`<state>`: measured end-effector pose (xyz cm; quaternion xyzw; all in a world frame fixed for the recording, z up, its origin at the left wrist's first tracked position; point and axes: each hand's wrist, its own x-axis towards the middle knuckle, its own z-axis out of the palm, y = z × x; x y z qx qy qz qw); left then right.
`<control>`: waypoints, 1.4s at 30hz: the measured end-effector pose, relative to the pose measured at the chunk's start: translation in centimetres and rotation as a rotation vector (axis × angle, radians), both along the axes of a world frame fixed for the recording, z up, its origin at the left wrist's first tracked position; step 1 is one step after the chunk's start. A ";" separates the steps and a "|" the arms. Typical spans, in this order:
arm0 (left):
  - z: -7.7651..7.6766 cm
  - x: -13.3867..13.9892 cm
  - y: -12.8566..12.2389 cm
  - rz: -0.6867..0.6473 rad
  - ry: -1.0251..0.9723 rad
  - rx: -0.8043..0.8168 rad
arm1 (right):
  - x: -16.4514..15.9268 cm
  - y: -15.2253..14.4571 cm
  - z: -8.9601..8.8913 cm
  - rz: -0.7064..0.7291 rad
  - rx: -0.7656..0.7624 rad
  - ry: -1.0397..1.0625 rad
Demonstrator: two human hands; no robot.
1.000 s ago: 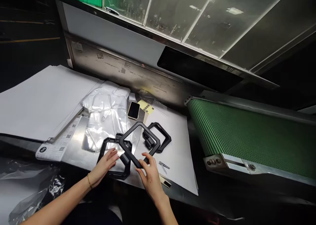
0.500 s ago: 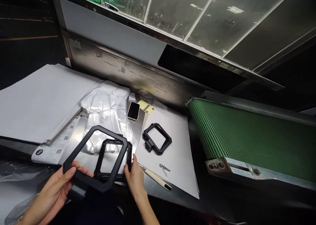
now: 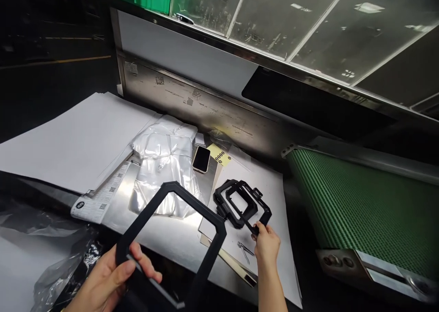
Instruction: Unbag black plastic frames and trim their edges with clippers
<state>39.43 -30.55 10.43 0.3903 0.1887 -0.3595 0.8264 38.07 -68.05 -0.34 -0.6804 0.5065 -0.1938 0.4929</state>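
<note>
My left hand (image 3: 118,273) grips a large black frame (image 3: 202,209) by its lower left corner, thumb on the near face and fingers through the opening. My right hand (image 3: 267,241) pinches the near corner of a thinner black frame (image 3: 265,207) with a small clip-like tab on its far side. This thinner frame overlaps another black frame (image 3: 219,198) with a block on its left side, lying on white sheets (image 3: 274,266). Whether the two frames touch, I cannot tell. Close to my right hand lie small metal nippers (image 3: 245,251) and a beige-handled tool (image 3: 236,266).
Clear plastic bags (image 3: 164,152) lie mid-table, beside a phone (image 3: 201,159) and a yellow label sheet (image 3: 219,155). Stacked white sheets (image 3: 78,138) cover the left. A green conveyor belt (image 3: 360,211) stands on the right; a metal panel (image 3: 206,102) rises behind.
My right hand has carried the thinner frame away from the large one, rightward over the frame on the sheets. My left hand keeps the large frame, now nearer. The camera view has shifted left.
</note>
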 end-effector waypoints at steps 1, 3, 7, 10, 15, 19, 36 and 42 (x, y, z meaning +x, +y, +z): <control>0.1 0.0 0.0 -0.004 0.019 -0.008 | 0.0 -0.3 -0.2 -0.006 0.004 0.034; 0.3 0.0 0.0 -0.005 0.068 -0.011 | -0.2 -0.5 -0.4 0.003 0.006 0.093; 1.0 0.2 -0.2 0.015 0.153 0.027 | -1.3 0.2 0.1 -0.006 -0.092 0.139; 1.4 0.5 -0.6 0.040 0.188 0.050 | -2.3 2.0 1.1 -0.027 -0.229 0.096; 1.3 0.7 -1.3 0.036 0.196 0.020 | -3.5 7.8 2.9 0.190 -0.148 -0.072; 1.2 0.4 -2.1 -0.026 0.172 0.012 | -3.5 12.6 3.7 0.477 0.058 -0.164; -2.0 0.5 -1.2 -0.537 0.396 -0.148 | -3.8 12.2 9.0 0.892 0.016 -0.125; -2.3 0.4 -1.0 -0.772 0.238 -0.135 | -3.1 10.9 9.0 1.021 0.158 0.072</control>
